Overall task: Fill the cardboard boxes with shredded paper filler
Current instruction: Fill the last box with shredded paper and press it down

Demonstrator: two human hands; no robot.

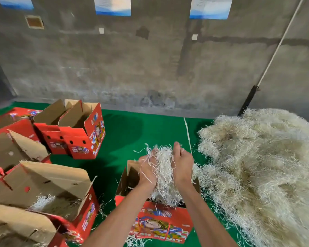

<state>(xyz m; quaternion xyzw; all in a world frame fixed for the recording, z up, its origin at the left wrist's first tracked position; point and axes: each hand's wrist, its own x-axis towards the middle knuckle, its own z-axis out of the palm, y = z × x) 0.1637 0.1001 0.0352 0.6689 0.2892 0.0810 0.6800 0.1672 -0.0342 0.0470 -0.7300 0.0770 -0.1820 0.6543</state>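
Near the middle of the picture, a bunch of shredded paper (163, 168) is held up between two hands. The left hand (147, 169) is curled around the left side of the bunch, and strips are seen poking out between its fingers. The right hand (183, 166) is pressed against the right side of the bunch, with its fingers pointed up; whether those fingers are curled around the paper cannot be told. Some strips are seen hanging down from the bunch into an open red box (157, 216) right below the hands. A cartoon face and bright letters are printed on the front of this box.

At 3 o'clock from the hands, a very big heap of shredded paper (260, 172) is piled on the green floor (132, 132). The heap is touching the right side of the red box.

At 8 o'clock, a second open box (48, 195) is seen, with its brown flaps raised and a little paper already lying inside. More open boxes are crowded just behind it at the left edge.

At 10 o'clock, two more red boxes (75, 132) are stood side by side, well apart from the hands. Their flaps are open too.

At 12 o'clock, a grey wall (150, 59) is seen, with blue and white paper sheets (112, 6) stuck near the top. At 2 o'clock, a white pole (278, 43) is leaned against the wall.
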